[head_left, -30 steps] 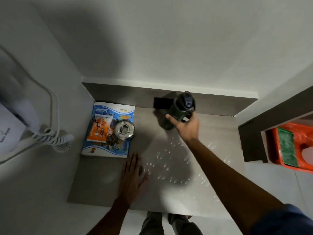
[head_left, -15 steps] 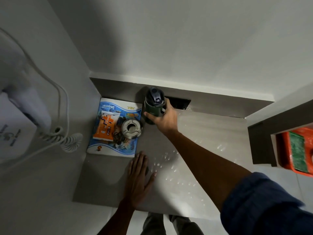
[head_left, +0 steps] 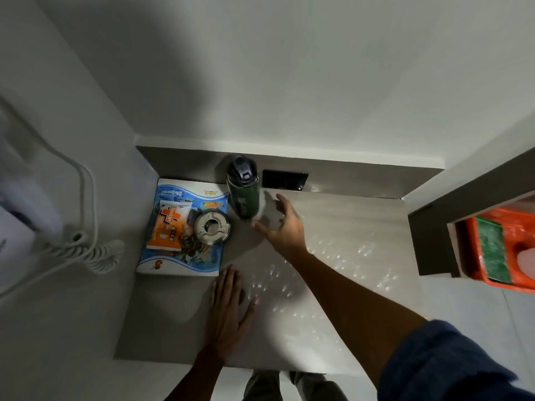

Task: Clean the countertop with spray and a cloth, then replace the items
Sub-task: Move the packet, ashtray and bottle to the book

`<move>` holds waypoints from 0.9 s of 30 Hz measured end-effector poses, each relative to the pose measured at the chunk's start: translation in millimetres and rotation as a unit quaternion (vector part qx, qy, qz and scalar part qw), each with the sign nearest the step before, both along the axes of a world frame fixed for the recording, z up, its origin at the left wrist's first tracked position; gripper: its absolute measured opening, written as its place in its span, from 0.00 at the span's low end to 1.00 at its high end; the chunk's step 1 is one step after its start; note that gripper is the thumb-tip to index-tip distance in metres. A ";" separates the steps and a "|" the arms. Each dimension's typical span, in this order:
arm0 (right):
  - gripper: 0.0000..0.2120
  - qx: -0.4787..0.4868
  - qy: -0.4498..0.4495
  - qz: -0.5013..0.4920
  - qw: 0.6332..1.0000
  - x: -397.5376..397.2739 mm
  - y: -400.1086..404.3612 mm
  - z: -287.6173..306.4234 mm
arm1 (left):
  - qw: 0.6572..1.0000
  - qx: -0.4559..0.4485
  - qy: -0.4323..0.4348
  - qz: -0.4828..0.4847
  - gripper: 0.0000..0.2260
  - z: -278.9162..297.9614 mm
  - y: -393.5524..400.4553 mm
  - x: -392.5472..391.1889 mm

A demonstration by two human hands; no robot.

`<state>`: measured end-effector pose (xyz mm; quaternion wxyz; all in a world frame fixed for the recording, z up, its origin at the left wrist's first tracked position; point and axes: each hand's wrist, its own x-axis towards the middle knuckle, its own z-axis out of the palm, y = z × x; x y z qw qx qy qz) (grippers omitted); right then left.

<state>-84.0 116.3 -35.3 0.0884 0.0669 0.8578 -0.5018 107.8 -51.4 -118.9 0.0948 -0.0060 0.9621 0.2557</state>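
A dark green bottle (head_left: pixel 243 189) with a dark blue cap stands upright at the back of the grey countertop (head_left: pixel 347 241), beside a blue and white box (head_left: pixel 185 227). On that box lie an orange wipes pack (head_left: pixel 166 228) and a round metal ashtray (head_left: pixel 212 227). My right hand (head_left: pixel 285 227) hovers just right of the bottle, fingers spread, holding nothing. Flat on the counter near its front edge rests my left hand (head_left: pixel 228 308), palm down and empty. No cloth or spray is visible.
A black socket plate (head_left: pixel 285 180) sits in the dark backsplash right of the bottle. A white wall-mounted device with a coiled cord (head_left: pixel 86 253) hangs at left. At right, an orange tray (head_left: pixel 506 250) holds a green scrub pad. Walls close in behind and left.
My right hand carried the bottle left to the back beside the box, set it down and let go; it now sits open just right of it. My left hand stayed flat.
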 end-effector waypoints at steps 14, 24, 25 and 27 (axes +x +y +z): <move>0.47 0.034 -0.009 -0.118 0.992 57.5 193.9 12.9 | 0.996 0.018 0.004 -0.085 0.41 25.6 97.4 -42.3; 0.42 0.053 0.010 -0.245 0.968 99.5 335.3 10.1 | 0.984 -0.022 0.013 -0.179 0.40 19.9 219.1 -63.9; 0.42 0.046 0.012 -0.262 0.964 104.5 350.5 10.4 | 0.981 -0.030 0.011 -0.191 0.41 19.5 233.0 -65.6; 0.42 0.025 0.016 -0.292 0.956 114.0 378.4 10.7 | 0.974 -0.045 0.007 -0.221 0.41 18.1 257.9 -67.9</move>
